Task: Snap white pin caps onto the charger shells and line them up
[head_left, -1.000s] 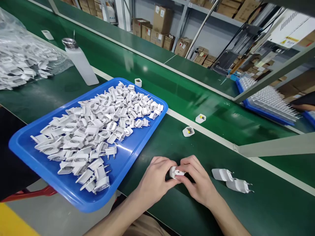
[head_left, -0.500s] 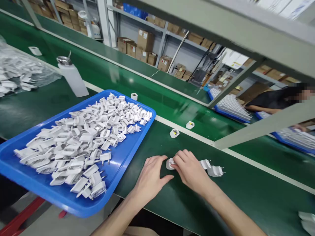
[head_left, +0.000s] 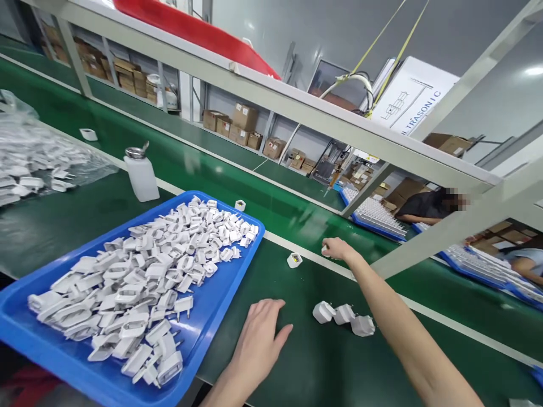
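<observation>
My right hand [head_left: 337, 249] reaches out to the green belt, its fingers closed on a small white housing [head_left: 325, 250] that is mostly covered. On the dark green bench my left hand [head_left: 262, 333] rests with thumb and fingers apart and nothing between them. Another white housing [head_left: 294, 260] with a yellow part inside sits by the pale strip. Three white plug pieces, the nearest to my left hand being a white plug [head_left: 323, 312], form a row between my hands. The blue tray [head_left: 220, 308] at the left holds a heap of white plug shells [head_left: 139, 268].
A white bottle with a metal top [head_left: 142, 178] stands behind the tray, beside a plastic bag of white parts [head_left: 38, 152]. More housings lie on the belt [head_left: 203, 152]. A slanted metal post [head_left: 449, 226] rises at the right. Co-workers and filled blue trays are farther right.
My right hand has left the plug row and moved forward to the housing on the belt. A third plug now stands at the row's left end. The camera view has tilted up.
</observation>
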A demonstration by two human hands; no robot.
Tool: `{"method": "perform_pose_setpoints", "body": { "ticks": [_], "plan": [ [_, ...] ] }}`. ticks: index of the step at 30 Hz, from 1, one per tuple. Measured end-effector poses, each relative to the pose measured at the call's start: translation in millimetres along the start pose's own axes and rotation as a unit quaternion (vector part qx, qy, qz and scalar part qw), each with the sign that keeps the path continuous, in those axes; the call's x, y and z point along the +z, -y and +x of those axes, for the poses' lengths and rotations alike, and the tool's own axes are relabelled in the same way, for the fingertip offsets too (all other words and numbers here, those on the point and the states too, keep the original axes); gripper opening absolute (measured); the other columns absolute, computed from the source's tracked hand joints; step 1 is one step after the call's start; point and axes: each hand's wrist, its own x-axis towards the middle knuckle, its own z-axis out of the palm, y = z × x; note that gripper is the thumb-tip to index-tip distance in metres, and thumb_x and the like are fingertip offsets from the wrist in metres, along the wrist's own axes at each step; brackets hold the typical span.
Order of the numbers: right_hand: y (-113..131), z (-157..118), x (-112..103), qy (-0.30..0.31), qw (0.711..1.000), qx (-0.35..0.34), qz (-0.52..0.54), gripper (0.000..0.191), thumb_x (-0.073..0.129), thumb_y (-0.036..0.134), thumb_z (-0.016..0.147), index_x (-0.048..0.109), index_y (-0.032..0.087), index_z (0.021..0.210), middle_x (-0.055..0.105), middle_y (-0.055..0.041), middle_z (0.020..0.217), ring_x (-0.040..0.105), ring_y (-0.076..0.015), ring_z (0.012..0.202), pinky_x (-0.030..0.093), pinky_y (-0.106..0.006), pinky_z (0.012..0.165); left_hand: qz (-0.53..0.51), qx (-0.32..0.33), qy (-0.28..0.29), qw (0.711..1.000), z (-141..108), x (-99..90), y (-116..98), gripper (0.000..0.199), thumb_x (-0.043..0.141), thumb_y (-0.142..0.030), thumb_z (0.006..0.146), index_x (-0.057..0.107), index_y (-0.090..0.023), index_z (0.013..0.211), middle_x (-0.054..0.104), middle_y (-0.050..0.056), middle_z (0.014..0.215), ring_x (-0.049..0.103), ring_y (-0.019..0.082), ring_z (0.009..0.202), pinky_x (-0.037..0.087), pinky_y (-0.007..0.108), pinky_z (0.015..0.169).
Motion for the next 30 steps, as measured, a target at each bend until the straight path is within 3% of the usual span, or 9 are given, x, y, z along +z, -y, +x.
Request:
{"method": "perform_pose_setpoints", "body": {
  "ticks": [4, 7, 10, 12, 15, 17, 23, 26, 30],
  "plan": [
    [27, -34, 11, 0.023, 0.994, -0.103, -0.003, 0.021, 0.060, 0.024, 0.102, 0.067, 0.017, 0.120, 0.071, -0.0092, 0.112, 0.068, -0.0217, 0.101, 0.054, -0.036, 0.092, -0.019, -0.020, 0.009, 1.000, -1, -0.6, -4, 0.049, 0.064, -0.026, 0.094, 0.051, -0.021, 0.140, 0.064, 0.012, 0.136, 0.060, 0.033, 0.125, 0.051, 0.054, 0.104],
    [54, -76, 25, 0.075, 0.969, -0.233, 0.018, 0.032, 0.064, 0.025, 0.098, 0.065, 0.024, 0.129, 0.072, -0.0068, 0.117, 0.070, -0.0225, 0.104, 0.053, -0.031, 0.090, -0.030, -0.028, -0.011, 0.999, 2, -0.7, -8, 0.073, 0.075, -0.029, 0.087, 0.039, -0.020, 0.149, 0.053, 0.015, 0.150, 0.053, 0.035, 0.134, 0.047, 0.055, 0.109],
    [73, -94, 28, 0.134, 0.927, -0.347, 0.054, 0.054, 0.070, 0.022, 0.091, 0.057, 0.024, 0.143, 0.072, -0.0083, 0.121, 0.071, -0.0243, 0.103, 0.054, -0.031, 0.086, -0.021, -0.031, -0.006, 0.999, 4, -2.0, -10, 0.044, 0.071, -0.019, 0.089, 0.053, -0.022, 0.129, 0.063, 0.009, 0.131, 0.060, 0.030, 0.119, 0.052, 0.049, 0.100],
    [84, -85, 21, 0.118, 0.923, -0.360, 0.064, 0.053, 0.067, 0.023, 0.094, 0.054, 0.023, 0.146, 0.073, -0.0089, 0.118, 0.072, -0.0235, 0.098, 0.055, -0.030, 0.081, -0.011, -0.029, -0.007, 1.000, 4, -2.7, -10, 0.028, 0.067, -0.013, 0.089, 0.056, -0.023, 0.113, 0.066, 0.005, 0.118, 0.062, 0.027, 0.108, 0.052, 0.045, 0.093],
    [108, -53, 10, -0.025, 0.936, -0.346, 0.061, 0.034, 0.059, 0.023, 0.101, 0.061, 0.020, 0.135, 0.073, -0.0088, 0.107, 0.072, -0.0230, 0.090, 0.054, -0.031, 0.075, -0.011, -0.002, -0.014, 1.000, 2, -3.0, -7, 0.031, 0.065, -0.007, 0.086, 0.055, -0.024, 0.109, 0.065, 0.003, 0.117, 0.061, 0.024, 0.105, 0.050, 0.040, 0.089],
    [135, -35, 12, -0.097, 0.920, -0.375, 0.062, 0.027, 0.058, 0.023, 0.102, 0.062, 0.020, 0.129, 0.071, -0.0081, 0.105, 0.070, -0.0220, 0.092, 0.055, -0.031, 0.077, -0.004, 0.011, -0.014, 1.000, 2, -3.0, -6, 0.036, 0.060, -0.001, 0.082, 0.054, -0.024, 0.108, 0.065, 0.002, 0.115, 0.061, 0.023, 0.102, 0.049, 0.039, 0.087],
    [219, -14, 39, -0.122, 0.887, -0.442, 0.061, 0.018, 0.079, 0.018, 0.088, 0.066, 0.017, 0.099, 0.064, -0.0126, 0.110, 0.063, -0.0283, 0.106, 0.052, -0.042, 0.093, 0.029, -0.020, -0.010, 0.999, 3, -6.5, -10, 0.038, 0.058, -0.001, 0.073, 0.053, -0.023, 0.104, 0.064, 0.002, 0.107, 0.060, 0.024, 0.097, 0.048, 0.038, 0.086],
    [218, -17, 35, -0.120, 0.881, -0.448, 0.093, 0.016, 0.076, 0.015, 0.088, 0.060, 0.018, 0.092, 0.065, -0.0089, 0.101, 0.063, -0.0263, 0.101, 0.052, -0.041, 0.091, 0.016, -0.013, -0.013, 1.000, 2, -8.1, -10, 0.038, 0.056, -0.001, 0.075, 0.053, -0.023, 0.106, 0.065, 0.002, 0.108, 0.060, 0.022, 0.097, 0.047, 0.037, 0.086],
    [167, -51, 25, -0.091, 0.874, -0.429, 0.211, 0.005, 0.055, 0.026, 0.103, 0.053, 0.021, 0.103, 0.067, -0.0047, 0.098, 0.068, -0.0200, 0.093, 0.056, -0.035, 0.085, 0.014, 0.001, -0.013, 1.000, 0, -6.6, -7, 0.037, 0.055, -0.002, 0.078, 0.053, -0.023, 0.108, 0.065, 0.003, 0.106, 0.060, 0.024, 0.097, 0.047, 0.039, 0.086]
  ]
}}
